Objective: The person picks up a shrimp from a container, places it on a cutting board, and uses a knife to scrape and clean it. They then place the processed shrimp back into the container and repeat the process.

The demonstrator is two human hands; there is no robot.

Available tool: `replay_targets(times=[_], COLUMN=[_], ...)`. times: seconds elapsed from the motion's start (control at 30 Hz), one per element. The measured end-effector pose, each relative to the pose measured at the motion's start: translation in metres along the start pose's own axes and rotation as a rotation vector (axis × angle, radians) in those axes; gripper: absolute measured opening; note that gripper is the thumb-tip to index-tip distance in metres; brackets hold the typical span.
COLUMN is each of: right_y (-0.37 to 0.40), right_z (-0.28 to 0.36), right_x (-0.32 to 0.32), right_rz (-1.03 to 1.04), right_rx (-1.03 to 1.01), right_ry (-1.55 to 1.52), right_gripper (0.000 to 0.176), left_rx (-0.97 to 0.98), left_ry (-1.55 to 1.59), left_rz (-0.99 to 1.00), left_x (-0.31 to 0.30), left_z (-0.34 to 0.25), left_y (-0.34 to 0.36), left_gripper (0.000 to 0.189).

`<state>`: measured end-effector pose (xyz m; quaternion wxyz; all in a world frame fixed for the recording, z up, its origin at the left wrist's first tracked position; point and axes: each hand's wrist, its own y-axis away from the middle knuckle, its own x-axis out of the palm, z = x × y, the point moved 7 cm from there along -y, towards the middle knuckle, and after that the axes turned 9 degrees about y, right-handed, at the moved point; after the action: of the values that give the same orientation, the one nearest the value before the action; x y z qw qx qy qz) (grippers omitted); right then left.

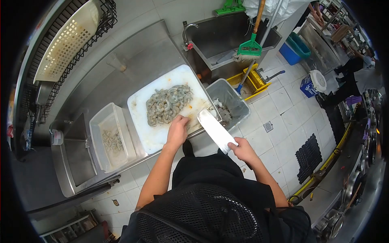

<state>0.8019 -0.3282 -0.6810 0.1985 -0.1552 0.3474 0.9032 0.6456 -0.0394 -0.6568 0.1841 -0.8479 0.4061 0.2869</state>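
Note:
A heap of raw peeled-looking shrimp [169, 103] lies on a white cutting board [139, 131] on the steel counter. At the heap's near edge, my left hand [177, 131] rests low over the board with its fingers curled together; whatever they pinch is hidden. My right hand [242, 149] grips the handle of a cleaver [216, 131]. Its broad blade points up and left, with the tip over the board's right edge. Beneath that edge stands a grey bin [237, 103] with scraps inside. Left of the board, a clear plastic tub [99, 121] contains more shrimp [112, 139].
Sinks flank the counter: a deep steel sink [223, 38] behind right and a smaller one [79, 152] at left. A yellow mop bucket [255, 81], broom [250, 46] and blue-white pail [314, 84] stand on the tiled floor. Another person [356, 75] is at far right.

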Motion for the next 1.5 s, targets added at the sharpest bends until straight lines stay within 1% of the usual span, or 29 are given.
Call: replay_targets(times=[0.07,0.1,0.17,0.27,0.3,0.37,0.5,0.57,0.6,0.67,0.7,0.77,0.8,0.87,0.9,0.97,1.1,1.17,1.33,1.4,1.5], right_y=[0.001,0.001,0.003,0.006,0.006,0.008,0.018,0.022,0.024,0.024,0.025,0.027,0.027,0.034,0.038,0.042,0.037,0.033,0.029,0.034,0.037], right_z=[0.008,0.01,0.016,0.015,0.012,0.012,0.019,0.015,0.011,0.012,0.01,0.017,0.019,0.039,0.048,0.067,0.069,0.069,0.07,0.078,0.089], right_x=[0.001,0.003,0.002,0.0,-0.001,-0.007,-0.02,-0.017,-0.013,-0.004,0.001,0.002,0.003,-0.008,-0.014,-0.021,-0.019,-0.015,-0.019,-0.027,-0.025], right_rz=[-0.022,-0.027,-0.121,-0.152,-0.155,-0.238,-0.262,-0.189,-0.194,-0.209,-0.211,-0.281,-0.278,-0.343,-0.345,-0.241,-0.24,-0.237,-0.225,-0.289,-0.238], right_rx=[0.066,0.062,-0.014,-0.017,-0.015,-0.048,-0.022,0.038,0.046,-0.047,-0.044,-0.097,-0.102,-0.126,-0.127,-0.062,-0.102,-0.108,-0.125,-0.125,-0.117], right_ry=[-0.001,0.001,0.061,0.092,0.091,0.025,-0.041,0.076,0.067,0.043,0.044,0.056,0.061,0.174,0.173,0.341,0.396,0.427,0.452,0.489,0.509], right_gripper=[0.037,0.037,0.034,0.033,0.033,0.031,0.031,0.032,0.032,0.032,0.032,0.04,0.04,0.053,0.053,0.064,0.065,0.065,0.065,0.064,0.064], left_rx=[-0.033,-0.029,0.034,0.089,0.091,0.058,0.083,0.105,0.11,0.112,0.114,0.108,0.106,0.101,0.103,0.09,0.089,0.051,0.063,0.064,0.056], left_ry=[0.019,0.02,0.008,-0.018,-0.017,0.018,-0.08,-0.045,-0.046,-0.025,-0.022,-0.044,-0.043,-0.099,-0.1,-0.055,-0.037,-0.038,-0.032,-0.028,-0.023], left_rz=[0.063,0.06,0.046,0.037,0.039,0.069,0.118,0.148,0.161,-0.017,-0.015,0.091,0.084,0.157,0.156,0.173,0.127,0.1,0.097,0.097,0.086], left_x=[0.006,0.006,0.006,0.011,0.014,0.021,0.024,0.021,0.024,0.019,0.023,0.032,0.03,0.034,0.032,0.027,0.026,0.025,0.025,0.025,0.025], left_z=[0.005,0.005,0.003,-0.004,-0.007,-0.012,-0.014,-0.021,-0.022,-0.02,-0.019,-0.023,-0.024,-0.018,-0.016,-0.011,-0.011,-0.01,-0.007,-0.005,-0.007], left_y=[-0.002,-0.004,-0.006,-0.013,-0.018,-0.026,-0.032,-0.025,-0.027,-0.035,-0.039,-0.042,-0.043,-0.046,-0.045,-0.04,-0.037,-0.037,-0.039,-0.038,-0.037], left_gripper=[0.022,0.022,0.016,0.015,0.015,0.015,0.018,0.023,0.023,0.022,0.022,0.022,0.022,0.018,0.018,0.013,0.012,0.012,0.012,0.012,0.012])
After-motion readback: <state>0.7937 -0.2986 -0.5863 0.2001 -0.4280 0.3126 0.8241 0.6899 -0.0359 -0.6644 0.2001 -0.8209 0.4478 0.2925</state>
